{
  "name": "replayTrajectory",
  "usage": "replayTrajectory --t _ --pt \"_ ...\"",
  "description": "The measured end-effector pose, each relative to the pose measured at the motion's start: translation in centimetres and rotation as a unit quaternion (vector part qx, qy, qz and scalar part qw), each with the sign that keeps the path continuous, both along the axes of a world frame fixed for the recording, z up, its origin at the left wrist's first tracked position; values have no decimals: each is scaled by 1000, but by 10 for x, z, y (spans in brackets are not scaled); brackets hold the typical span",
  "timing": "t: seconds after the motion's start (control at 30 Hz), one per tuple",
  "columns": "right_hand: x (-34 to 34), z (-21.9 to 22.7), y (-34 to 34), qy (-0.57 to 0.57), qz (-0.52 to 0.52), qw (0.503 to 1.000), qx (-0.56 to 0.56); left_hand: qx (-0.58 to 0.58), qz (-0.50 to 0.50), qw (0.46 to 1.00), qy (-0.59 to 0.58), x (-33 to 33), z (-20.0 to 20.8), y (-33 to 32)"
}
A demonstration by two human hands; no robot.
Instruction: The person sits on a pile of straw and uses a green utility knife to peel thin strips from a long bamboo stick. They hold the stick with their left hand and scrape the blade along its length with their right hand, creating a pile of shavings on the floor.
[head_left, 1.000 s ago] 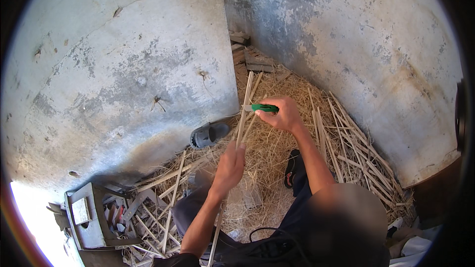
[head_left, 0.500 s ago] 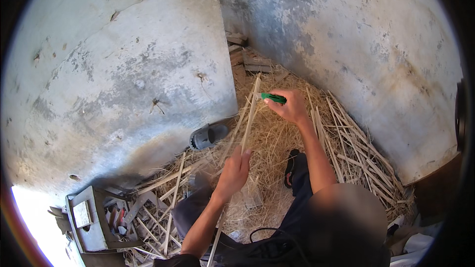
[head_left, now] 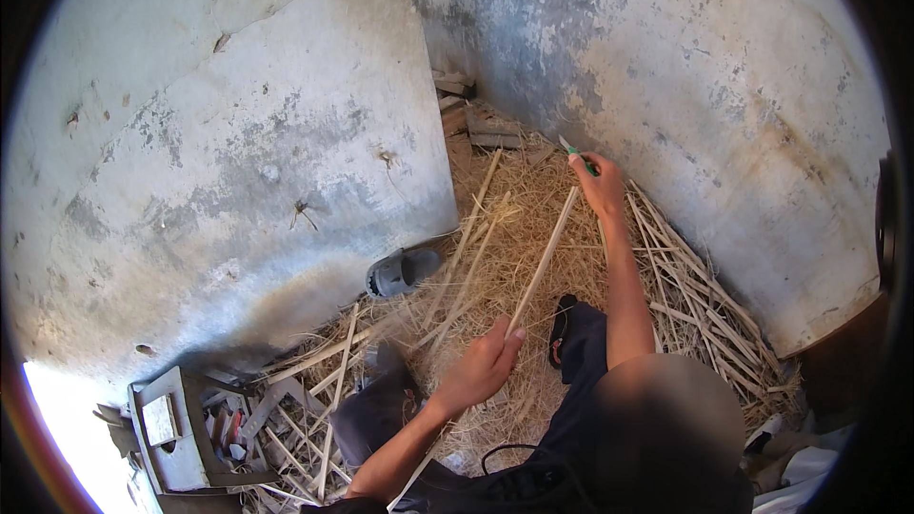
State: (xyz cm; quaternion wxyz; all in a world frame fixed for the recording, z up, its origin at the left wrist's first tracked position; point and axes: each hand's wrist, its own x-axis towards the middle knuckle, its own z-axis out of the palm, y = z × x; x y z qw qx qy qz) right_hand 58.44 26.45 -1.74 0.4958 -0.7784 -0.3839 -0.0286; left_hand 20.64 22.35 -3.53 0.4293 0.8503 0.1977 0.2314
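My left hand point(head_left: 481, 366) is closed around a long, pale wooden strip point(head_left: 546, 262), which looks like split bamboo. The strip slants up and right, and its lower end runs back beside my left forearm. At its upper tip, my right hand point(head_left: 600, 190) grips a green-handled utility knife point(head_left: 573, 152). The blade points up and left, just beyond the strip's tip and apart from it. Most of the handle is hidden in my fingers.
Thin shavings point(head_left: 533, 200) cover the floor. Loose strips point(head_left: 700, 290) pile along the right wall, more lie at left. A grey slipper point(head_left: 400, 271) rests against the left wall. An overturned stool-like box point(head_left: 190, 438) stands at lower left, bricks or wood blocks point(head_left: 495, 138) in the corner.
Both hands have moved right, the right one also slightly up. The knife blade was against the strip's upper part and is now past its tip. The strip leans further right.
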Motion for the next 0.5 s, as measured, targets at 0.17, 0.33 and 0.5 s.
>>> replayTrajectory --t 0.17,0.33,0.5 --pt "-4 -15 -12 -31 4 999 14 -253 22 965 63 -3 26 27" --pt "-77 35 -20 249 212 941 89 -458 -19 889 22 -4 39 39" --pt "-94 42 -23 326 319 887 77 -490 -155 858 4 -6 31 50"
